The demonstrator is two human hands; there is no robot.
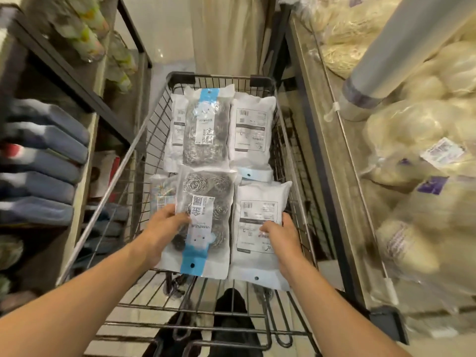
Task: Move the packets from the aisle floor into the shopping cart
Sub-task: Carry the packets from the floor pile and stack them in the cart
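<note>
Gripping two packets over the cart (164,104): our left hand (164,233) clasps the scourer packet (206,222), right hand (283,238) the white barcode-labelled packet (260,202), print unreadable.

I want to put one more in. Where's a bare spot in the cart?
Bare wire floor shows nearest you, below the near packets. Beyond that the cart is packed: packets cover its floor to the far rim, and both hands hold the near ones.

Packets (206,130) cover nearly the whole shopping cart (288,150) floor, leaving bare wire only at its near end, while shelves (334,140) crowd close on both sides, so access is from above.
</note>
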